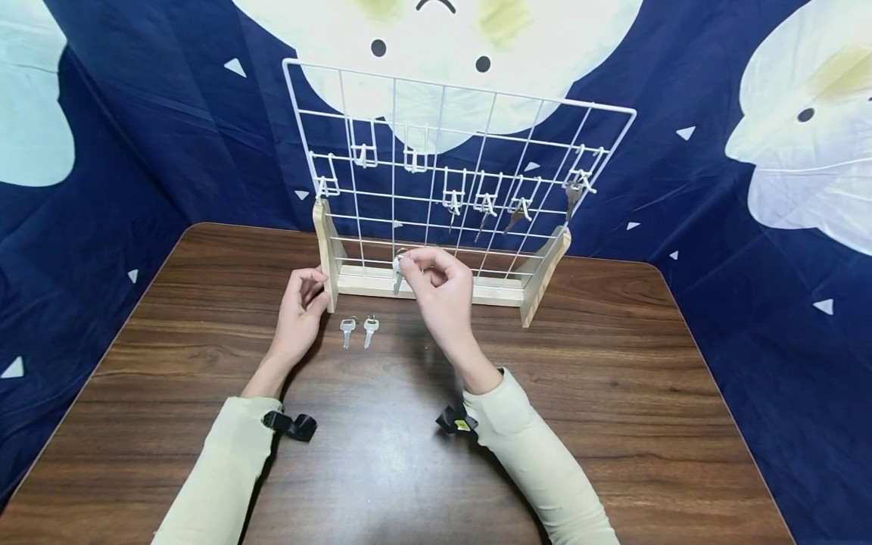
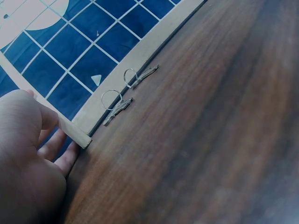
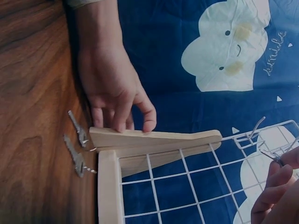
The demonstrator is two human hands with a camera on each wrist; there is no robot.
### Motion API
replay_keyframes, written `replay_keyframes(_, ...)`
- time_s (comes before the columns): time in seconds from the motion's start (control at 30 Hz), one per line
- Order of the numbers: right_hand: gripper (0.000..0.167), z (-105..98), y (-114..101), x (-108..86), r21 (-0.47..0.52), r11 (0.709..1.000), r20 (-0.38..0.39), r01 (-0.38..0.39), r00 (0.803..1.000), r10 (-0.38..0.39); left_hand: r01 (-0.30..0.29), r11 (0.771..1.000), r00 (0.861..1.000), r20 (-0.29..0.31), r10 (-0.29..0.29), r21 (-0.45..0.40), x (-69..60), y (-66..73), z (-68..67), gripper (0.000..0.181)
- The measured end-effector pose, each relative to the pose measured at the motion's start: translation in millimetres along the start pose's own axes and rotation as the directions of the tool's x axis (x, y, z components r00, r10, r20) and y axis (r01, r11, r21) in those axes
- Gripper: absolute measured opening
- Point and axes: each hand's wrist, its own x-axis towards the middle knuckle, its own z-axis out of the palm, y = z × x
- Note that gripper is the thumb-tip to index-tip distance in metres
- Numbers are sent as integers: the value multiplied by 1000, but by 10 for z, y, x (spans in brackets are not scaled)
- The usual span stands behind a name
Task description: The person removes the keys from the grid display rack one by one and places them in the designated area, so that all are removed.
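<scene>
A key (image 1: 397,282) on a ring hangs from my right hand (image 1: 443,291), which pinches it between thumb and fingertips before the lower grid of a white wire rack (image 1: 393,193). The right wrist view shows that hand only at the lower right, near a hook. My left hand (image 1: 300,314) touches the rack's left wooden leg (image 1: 325,257); in the right wrist view its fingertips rest against the leg's outer face. On the table just right of this hand lie two more keys, a left one (image 1: 347,333) and a right one (image 1: 370,331), each with a ring.
White hooks, among them a left one (image 1: 328,185) and an upper one (image 1: 364,155), sit along the grid. Several keys hang on the right-hand hooks, one being the far-right key (image 1: 574,198). Brown table (image 1: 579,424) lies beneath; dark blue cloth (image 1: 150,113) stands behind.
</scene>
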Motion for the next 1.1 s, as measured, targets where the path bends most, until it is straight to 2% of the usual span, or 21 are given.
replay_keyframes(0.43,12,-80,169,-70,-57,998,45,-11,999,14,-5,1000,1000,5,5,-10,7,-1,3,24)
replay_keyframes(1.1,11,-104,372,-144,-92,992,74,-85,993,92,0,1000,1000,2,0,-8,-13,10,-3,25)
